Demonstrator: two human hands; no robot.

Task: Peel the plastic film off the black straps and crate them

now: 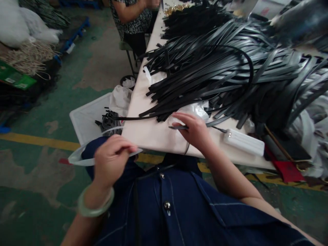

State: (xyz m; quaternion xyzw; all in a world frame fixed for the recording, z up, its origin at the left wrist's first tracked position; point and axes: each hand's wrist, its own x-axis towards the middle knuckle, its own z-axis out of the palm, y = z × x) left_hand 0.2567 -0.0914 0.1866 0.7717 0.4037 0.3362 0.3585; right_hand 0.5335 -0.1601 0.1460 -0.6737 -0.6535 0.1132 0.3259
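Observation:
My left hand [111,159] is closed on a pale, translucent strip [82,159], which loops out to the left above my knee, with its tip showing right of my fingers. Over the table's near edge, my right hand [193,130] is pinched around a small dark tool [178,127], whose exact kind I cannot make out. Just behind that hand lies a clear plastic bag [196,110]. Long black strips [194,75] are heaped on the pale table [151,136], and one strip [135,118] sticks out past its left edge.
A white power bank [243,141] with a cable lies right of my right hand, near a red cloth [289,171]. Left of the table, a white tray [84,118] holds black scraps [110,119]. A person [133,20] sits at the far left side.

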